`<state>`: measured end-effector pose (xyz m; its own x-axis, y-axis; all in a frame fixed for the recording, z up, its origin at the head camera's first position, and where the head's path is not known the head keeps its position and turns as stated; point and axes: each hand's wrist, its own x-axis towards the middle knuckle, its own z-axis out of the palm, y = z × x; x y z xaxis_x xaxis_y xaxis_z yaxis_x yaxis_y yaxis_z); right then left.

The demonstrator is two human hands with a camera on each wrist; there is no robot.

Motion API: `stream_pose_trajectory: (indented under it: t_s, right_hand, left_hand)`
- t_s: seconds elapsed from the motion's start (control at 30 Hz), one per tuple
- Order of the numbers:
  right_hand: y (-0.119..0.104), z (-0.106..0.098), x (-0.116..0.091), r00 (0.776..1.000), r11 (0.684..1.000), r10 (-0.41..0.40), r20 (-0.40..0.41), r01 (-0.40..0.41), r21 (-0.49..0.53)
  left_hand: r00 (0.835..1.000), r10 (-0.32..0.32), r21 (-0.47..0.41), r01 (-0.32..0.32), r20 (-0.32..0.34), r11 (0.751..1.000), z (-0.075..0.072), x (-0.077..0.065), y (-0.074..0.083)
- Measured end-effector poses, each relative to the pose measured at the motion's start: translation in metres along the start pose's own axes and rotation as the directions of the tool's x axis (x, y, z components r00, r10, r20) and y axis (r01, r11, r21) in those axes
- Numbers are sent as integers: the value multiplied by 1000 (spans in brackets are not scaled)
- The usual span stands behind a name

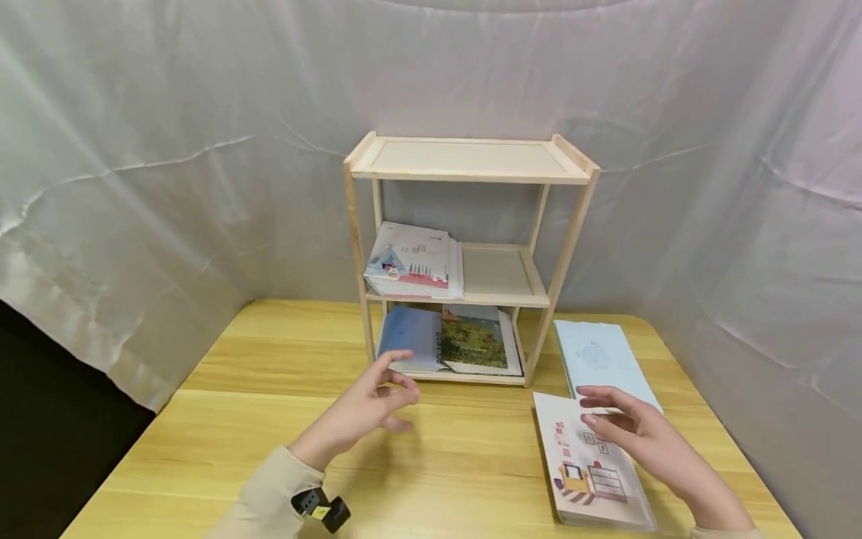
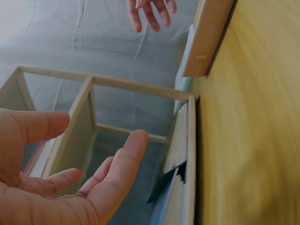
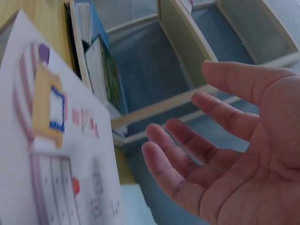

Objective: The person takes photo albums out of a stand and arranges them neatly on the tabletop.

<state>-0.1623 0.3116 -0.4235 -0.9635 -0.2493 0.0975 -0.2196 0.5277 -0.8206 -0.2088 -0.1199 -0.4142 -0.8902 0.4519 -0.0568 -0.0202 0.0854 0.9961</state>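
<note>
My left hand (image 1: 364, 408) hovers over the table in front of the shelf, holding nothing, its fingers loosely bent and apart. On the right, my right hand (image 1: 640, 438) is above a white book (image 1: 572, 460) with drawn furniture on its cover, overlapping it in the head view. In the right wrist view, the fingers (image 3: 192, 140) are spread with nothing between them, and the book's cover fills the left side. Behind that book lies a light blue book (image 1: 599, 355), partly covered by my right fingers and the white book's top edge.
A three-tier wooden shelf (image 1: 471, 178) stands at the back of the table (image 1: 269, 404). White illustrated books (image 1: 414, 262) lie on its middle tier, at the left. A blue book (image 1: 412, 337) and one with a green landscape cover (image 1: 474, 340) fill the bottom tier. Grey cloth (image 1: 202, 150) hangs behind.
</note>
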Motion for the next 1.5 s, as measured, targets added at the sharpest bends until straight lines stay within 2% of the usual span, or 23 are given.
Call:
stream_pose_trajectory:
  t_s: [0.17,0.37,0.6,0.93,1.13,1.5]
  right_hand:
    - [-11,6,19,999,999,-44,24,44,19]
    - [-29,9,44,995,996,-93,35,93,5]
    - [-60,10,71,988,989,-145,51,145,10]
    - [-91,13,104,986,986,-163,41,161,39]
    - [-107,9,114,984,985,-174,40,174,19]
    - [-122,19,137,985,982,-157,72,148,115]
  left_hand:
    - [999,19,43,-18,-39,999,-13,0,11]
    - [995,50,79,-43,-92,996,-21,2,26]
    - [987,73,100,-59,-143,993,-35,3,40]
    - [976,139,165,-111,-167,980,-45,4,56]
    - [972,162,168,-134,-168,977,-45,8,66]
    - [967,143,165,-109,-210,980,-49,6,75]
